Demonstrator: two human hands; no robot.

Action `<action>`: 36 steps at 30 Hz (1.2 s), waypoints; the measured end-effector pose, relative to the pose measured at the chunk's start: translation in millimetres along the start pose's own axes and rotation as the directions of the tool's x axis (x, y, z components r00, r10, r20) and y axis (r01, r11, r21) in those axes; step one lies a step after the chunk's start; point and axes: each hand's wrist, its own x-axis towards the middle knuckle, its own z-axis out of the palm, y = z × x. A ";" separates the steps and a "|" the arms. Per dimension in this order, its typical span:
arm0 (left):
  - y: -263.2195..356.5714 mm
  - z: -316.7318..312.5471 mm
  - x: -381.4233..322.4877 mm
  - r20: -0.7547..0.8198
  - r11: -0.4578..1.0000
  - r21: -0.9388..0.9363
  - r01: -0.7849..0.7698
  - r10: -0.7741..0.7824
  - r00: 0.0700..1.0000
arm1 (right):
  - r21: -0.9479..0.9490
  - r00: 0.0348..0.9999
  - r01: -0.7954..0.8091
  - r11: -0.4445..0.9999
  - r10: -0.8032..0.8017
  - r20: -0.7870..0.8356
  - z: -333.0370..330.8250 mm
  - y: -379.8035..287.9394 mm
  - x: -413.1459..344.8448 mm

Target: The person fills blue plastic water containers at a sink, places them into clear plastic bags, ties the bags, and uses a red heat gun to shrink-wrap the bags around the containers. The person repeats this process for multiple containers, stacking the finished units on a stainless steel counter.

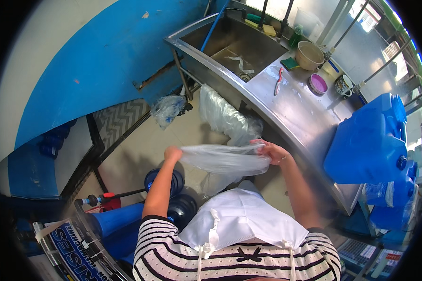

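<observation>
A clear plastic bag point(225, 159) is stretched level between my two hands, in front of my white apron point(246, 217). My left hand point(173, 153) is closed around its left end. At the other end my right hand point(272, 151) grips the bag's edge between thumb and fingers. More clear plastic bags point(225, 112) hang in a bunch from the rail under the steel sink, just beyond my hands. Another piece of clear plastic point(218, 182) shows below the held bag, partly hidden by it; whether the two are joined I cannot tell.
A stainless steel sink counter point(211, 65) runs along the right, bearing a red-handled brush point(278, 81), a beige bowl point(308, 55), a mug point(343, 85) and a large blue water container point(367, 147). Large round bottles point(181, 210) stand by my left arm. A crumpled plastic bag point(167, 109) hangs near the blue wall.
</observation>
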 end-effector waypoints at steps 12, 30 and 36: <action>29.1 16.1 -33.9 0.294 0.637 -0.763 -0.112 0.496 0.817 | 0.520 0.931 0.098 0.849 0.107 -0.349 -74.1 68.5 24.9; 106.7 14.9 3.9 0.447 0.428 -0.894 0.132 0.835 0.320 | -0.596 0.607 -0.288 0.750 -0.338 -0.719 -126.4 129.4 -82.4; 129.5 103.9 8.7 0.236 0.645 0.667 -0.373 0.292 0.927 | -0.017 0.916 0.266 0.964 -0.258 -0.307 -69.0 77.2 -181.7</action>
